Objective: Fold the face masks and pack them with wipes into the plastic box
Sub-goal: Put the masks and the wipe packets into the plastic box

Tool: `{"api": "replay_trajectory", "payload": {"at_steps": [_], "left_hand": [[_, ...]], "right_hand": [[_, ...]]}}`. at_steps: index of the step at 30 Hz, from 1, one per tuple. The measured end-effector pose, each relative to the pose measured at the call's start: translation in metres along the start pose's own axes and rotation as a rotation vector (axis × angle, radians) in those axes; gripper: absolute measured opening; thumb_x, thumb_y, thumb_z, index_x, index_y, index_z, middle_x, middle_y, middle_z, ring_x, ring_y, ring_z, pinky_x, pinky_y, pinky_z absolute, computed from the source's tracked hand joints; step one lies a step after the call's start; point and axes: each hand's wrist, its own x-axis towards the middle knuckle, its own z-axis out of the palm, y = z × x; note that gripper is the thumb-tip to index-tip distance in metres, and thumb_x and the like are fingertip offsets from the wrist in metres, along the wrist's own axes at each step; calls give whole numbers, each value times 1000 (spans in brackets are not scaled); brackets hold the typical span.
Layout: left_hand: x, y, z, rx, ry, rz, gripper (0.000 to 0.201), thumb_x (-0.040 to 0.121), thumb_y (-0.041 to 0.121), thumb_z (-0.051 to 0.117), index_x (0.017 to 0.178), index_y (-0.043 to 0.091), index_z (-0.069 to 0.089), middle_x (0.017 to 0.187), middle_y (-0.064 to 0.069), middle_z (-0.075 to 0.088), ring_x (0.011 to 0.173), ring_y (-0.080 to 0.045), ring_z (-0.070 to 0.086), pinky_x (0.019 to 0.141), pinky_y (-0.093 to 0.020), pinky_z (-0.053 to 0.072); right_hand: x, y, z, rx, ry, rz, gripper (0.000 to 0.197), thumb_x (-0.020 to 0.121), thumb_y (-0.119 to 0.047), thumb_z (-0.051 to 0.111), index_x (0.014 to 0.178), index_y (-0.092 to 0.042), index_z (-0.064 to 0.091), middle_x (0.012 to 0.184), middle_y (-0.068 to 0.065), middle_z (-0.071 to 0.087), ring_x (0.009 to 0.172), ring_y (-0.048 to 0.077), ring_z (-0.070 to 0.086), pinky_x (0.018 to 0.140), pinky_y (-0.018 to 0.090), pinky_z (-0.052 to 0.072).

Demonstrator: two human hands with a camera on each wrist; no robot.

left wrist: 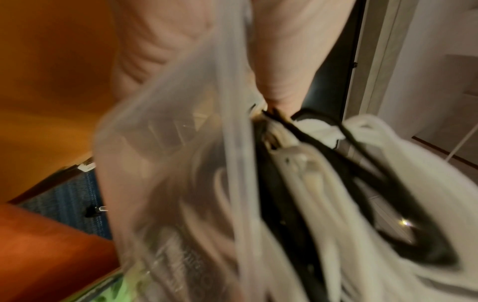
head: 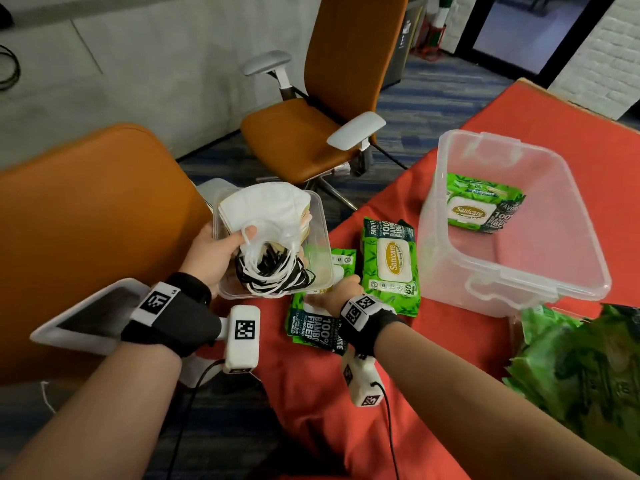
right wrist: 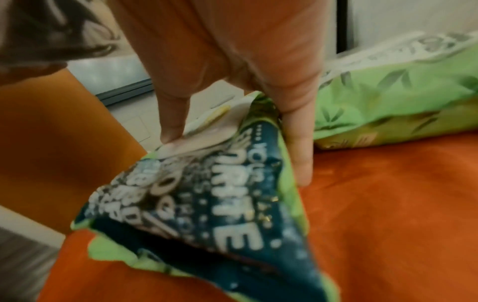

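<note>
My left hand (head: 235, 247) grips a small clear tub (head: 318, 216) above the table's left edge. Its thumb (left wrist: 282, 81) presses on the white folded masks (head: 270, 206) stacked inside. Black and white ear loops (head: 273, 271) spill over the tub's near rim. My right hand (head: 332, 291) pinches a green wipes pack (head: 310, 327) lying on the red cloth, thumb (right wrist: 172, 130) on its white flap and fingers (right wrist: 300, 151) along its far side. A second wipes pack (head: 389, 258) lies beside it. The big clear plastic box (head: 460, 271) holds one wipes pack (head: 483, 207).
More green packs (head: 571, 368) are heaped at the near right on the red cloth (head: 398, 393). An orange chair back (head: 86, 220) stands close on the left, with a white tablet (head: 86, 313) under my left wrist. Another orange chair (head: 311, 133) stands beyond the table.
</note>
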Motion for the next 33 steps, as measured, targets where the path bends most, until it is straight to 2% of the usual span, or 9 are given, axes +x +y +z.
{"api": "replay_trajectory", "payload": {"at_steps": [5,9,12,14,16,22,27,30,33], "left_hand": [[1,-2,-2,0,9,-2,55,75,26,74,126,19,55,118,-4,66,108,-22,63,97,-47,47],[5,-1,-4,8,11,1,64,68,34,79,126,21,55,117,-2,66,107,-20,63,95,-46,48],[7,0,-5,7,0,0,75,59,41,83,126,22,54,117,-1,67,107,-21,63,95,-47,48],[9,2,-6,-7,-1,-1,74,59,40,83,126,23,54,117,-1,66,107,-22,63,96,-48,48],[10,5,-5,-21,-1,-4,77,56,41,84,125,23,55,117,-2,66,108,-22,63,96,-49,48],[14,16,-6,-55,7,15,58,72,28,77,125,20,55,118,-5,66,108,-25,62,97,-50,46],[19,26,-10,-80,26,26,56,72,29,77,124,21,57,116,-6,67,106,-26,64,96,-51,47],[22,29,-1,-104,22,10,65,64,35,79,123,22,57,115,-7,67,106,-28,64,96,-54,46],[22,32,22,-134,-12,-13,55,72,28,76,123,17,57,114,-12,67,105,-31,64,96,-56,45]], "right_hand": [[8,-2,-1,86,-9,21,102,59,-45,84,130,-4,23,132,11,46,122,26,48,97,35,40],[10,-1,-5,98,-22,23,87,74,-57,66,142,-20,24,143,0,39,128,24,42,94,30,35],[11,-3,-7,49,-145,-21,82,55,-52,83,117,-6,55,108,3,64,96,19,61,74,26,45],[11,-4,-7,92,-150,-46,68,52,-49,85,102,-8,65,97,4,68,85,18,64,72,28,51],[10,-6,-7,158,-158,-41,66,52,-44,86,103,-6,66,97,6,69,84,19,65,75,30,54],[6,-6,-21,236,-70,-73,86,46,-44,87,113,-3,52,104,9,64,92,25,63,75,32,53],[-5,-13,-91,409,93,-235,63,47,-35,88,95,-8,58,95,8,66,87,25,64,80,39,55],[-20,-20,-151,518,203,-331,85,34,-41,87,106,-7,55,100,7,67,88,25,66,81,43,56],[-39,-22,-209,580,268,-455,52,42,-25,86,89,-9,70,88,9,73,79,25,70,79,46,57]]}}
